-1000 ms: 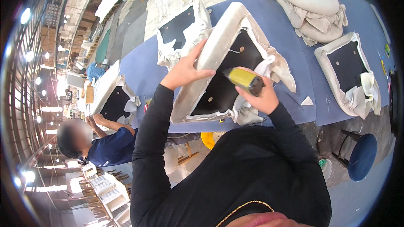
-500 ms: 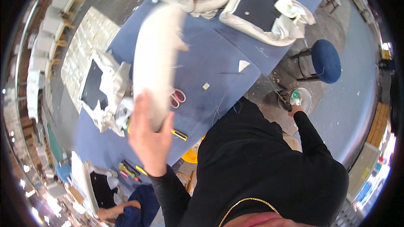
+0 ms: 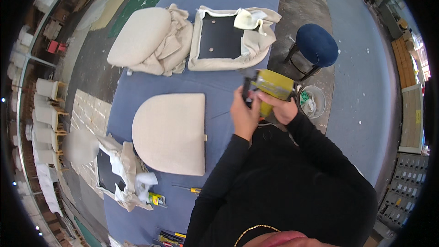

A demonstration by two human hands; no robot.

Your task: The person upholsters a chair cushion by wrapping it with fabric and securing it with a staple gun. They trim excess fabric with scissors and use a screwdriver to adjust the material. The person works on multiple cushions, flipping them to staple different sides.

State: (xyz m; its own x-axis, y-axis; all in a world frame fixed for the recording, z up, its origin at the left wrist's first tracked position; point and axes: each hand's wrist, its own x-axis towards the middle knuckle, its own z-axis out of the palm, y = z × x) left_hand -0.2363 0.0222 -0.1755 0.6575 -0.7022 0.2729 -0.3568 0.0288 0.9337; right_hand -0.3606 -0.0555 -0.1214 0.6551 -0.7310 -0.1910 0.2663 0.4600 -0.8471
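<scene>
One head-worn fisheye looks down; torso close below; table farther off.

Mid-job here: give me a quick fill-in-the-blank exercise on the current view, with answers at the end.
1. The left hand and right hand hold a tool coloured black and ____.
2. The smooth beige seat cushion lies on a table coloured ____.
3. The cushion's straight edge faces the ____ side of the picture.
4. Near the stool, a bucket holds white and ____ material.

Missing words: yellow; blue; right; green.
</scene>
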